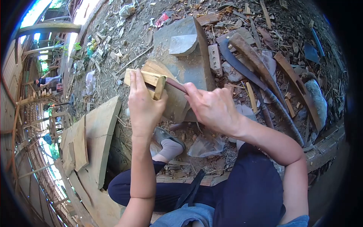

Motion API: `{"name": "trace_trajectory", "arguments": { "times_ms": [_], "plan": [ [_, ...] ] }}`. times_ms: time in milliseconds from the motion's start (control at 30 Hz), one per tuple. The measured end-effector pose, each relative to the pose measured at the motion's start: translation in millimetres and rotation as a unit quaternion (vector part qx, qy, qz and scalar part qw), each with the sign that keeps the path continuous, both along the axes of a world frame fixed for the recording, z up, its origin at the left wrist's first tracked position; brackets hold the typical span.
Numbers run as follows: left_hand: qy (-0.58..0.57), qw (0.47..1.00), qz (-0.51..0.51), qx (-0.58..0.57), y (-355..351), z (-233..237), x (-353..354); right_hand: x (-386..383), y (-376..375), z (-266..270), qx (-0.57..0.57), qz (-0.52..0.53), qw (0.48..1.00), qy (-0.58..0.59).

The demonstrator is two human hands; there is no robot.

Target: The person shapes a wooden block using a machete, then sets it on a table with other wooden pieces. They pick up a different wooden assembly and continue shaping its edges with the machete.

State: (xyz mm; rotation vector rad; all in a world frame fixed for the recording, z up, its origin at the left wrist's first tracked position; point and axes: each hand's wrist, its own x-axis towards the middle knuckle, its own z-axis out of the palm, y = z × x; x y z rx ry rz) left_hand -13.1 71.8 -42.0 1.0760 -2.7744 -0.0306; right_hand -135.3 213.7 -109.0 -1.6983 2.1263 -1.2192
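Observation:
My left hand (pixel 144 108) is closed around a small pale wooden piece (pixel 152 78), built of bars with a gap between them. Two of its fingers lie along the top bar. In my right hand (pixel 217 109) is a slim reddish-brown rod (pixel 176 84), whose far end meets the right end of the wooden piece. What kind of tool the rod is, I cannot make out. Beneath both hands stands a large block (pixel 177 75), with a tilted board (pixel 159 65) against the wooden piece and a grey slab (pixel 182 44) on top.
Right of the block lie a curved long-handled blade (pixel 242 65), old timbers (pixel 297 85) and a holed brick (pixel 215 60). Wide planks (pixel 92 140) lean at the left. A plastic bag (pixel 206 145) rests near my feet. Another person (pixel 49 80) is far off at the left.

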Motion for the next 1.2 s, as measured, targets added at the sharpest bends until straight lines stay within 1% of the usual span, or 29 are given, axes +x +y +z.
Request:
{"name": "trace_trajectory", "arguments": {
  "times_ms": [33,67,100,133,167,200,233,300,367,400,467,500,533,567,600,667,700,733,767,800,833,867,900,933,967,1000,1067,1133,1200],
  "plan": [
    [-0.02,0.999,-0.026,-0.042,-5,2,-3,-1,-2,0,0.001,-0.002,1.0,-0.009],
    [-0.023,0.998,-0.03,-0.043,-8,10,-1,-1,-3,1,0.001,-0.003,1.0,-0.017],
    [-0.027,0.998,0.0,0.047,-10,28,-3,-3,-2,9,-0.042,-0.003,0.999,-0.019],
    [-0.032,0.99,0.029,0.136,-16,43,-2,-4,-2,14,-0.046,-0.008,0.999,-0.02],
    [0.023,0.981,0.02,0.192,-24,56,8,-3,-1,18,-0.054,0.004,0.998,-0.022],
    [0.082,0.959,0.04,0.27,-22,69,12,-1,-1,21,-0.061,0.02,0.998,-0.025],
    [0.085,0.962,0.034,0.256,-18,74,15,0,0,21,-0.055,0.04,0.997,-0.026],
    [0.09,0.966,0.035,0.238,-11,76,19,4,0,14,-0.059,0.048,0.997,-0.028],
    [0.045,0.973,0.08,0.214,-6,70,18,6,0,8,-0.054,0.058,0.997,-0.014],
    [0.048,0.972,0.081,0.213,-10,68,21,6,0,10,-0.054,0.06,0.997,-0.011],
    [0.059,0.981,-0.047,0.181,-20,59,27,6,1,14,-0.02,0.091,0.996,-0.004],
    [0.06,0.98,-0.044,0.182,-24,55,28,7,0,14,-0.019,0.094,0.995,-0.003],
    [0.117,0.94,0.043,0.318,-28,52,29,6,-1,13,-0.023,0.098,0.995,-0.014],
    [0.169,0.871,0.128,0.444,-32,49,29,6,-2,12,-0.027,0.1,0.994,-0.024],
    [0.17,0.87,0.127,0.445,-36,44,31,7,-4,9,-0.025,0.1,0.994,-0.024],
    [0.268,0.79,0.145,0.533,-42,36,35,8,-5,-1,-0.022,0.092,0.987,-0.127],
    [0.273,0.796,0.129,0.524,-42,37,34,4,-5,-3,-0.018,0.092,0.987,-0.127],
    [0.275,0.794,0.132,0.526,-42,39,34,-2,-6,-5,-0.04,0.034,0.985,-0.161],
    [0.261,0.82,0.109,0.498,-42,42,33,-10,-7,-8,-0.062,-0.025,0.979,-0.193],
    [0.244,0.844,0.085,0.471,-42,46,30,-20,-6,-15,-0.001,-0.057,0.967,-0.249],
    [0.225,0.867,0.053,0.442,-41,49,27,-31,-4,-20,0.01,-0.069,0.959,-0.276],
    [0.225,0.864,0.054,0.446,-40,53,22,-41,0,-24,0.02,-0.08,0.95,-0.303],
    [0.219,0.896,0.022,0.386,-40,56,16,-47,4,-34,0.024,-0.081,0.95,-0.3],
    [0.214,0.922,-0.012,0.322,-41,59,9,-50,7,-48,0.004,-0.089,0.953,-0.289],
    [0.186,0.936,-0.043,0.295,-45,62,5,-53,10,-56,-0.016,-0.096,0.955,-0.279],
    [0.187,0.936,-0.041,0.296,-49,61,-4,-55,13,-58,-0.014,-0.095,0.956,-0.278],
    [0.164,0.95,-0.195,0.18,-57,55,-23,-58,17,-60,-0.004,-0.127,0.929,-0.347],
    [0.176,0.94,-0.216,0.196,-52,39,-43,-62,19,-65,-0.016,-0.134,0.921,-0.365],
    [0.174,0.912,-0.266,0.26,-47,17,-59,-66,22,-68,-0.034,-0.162,0.91,-0.381]
  ]
}}
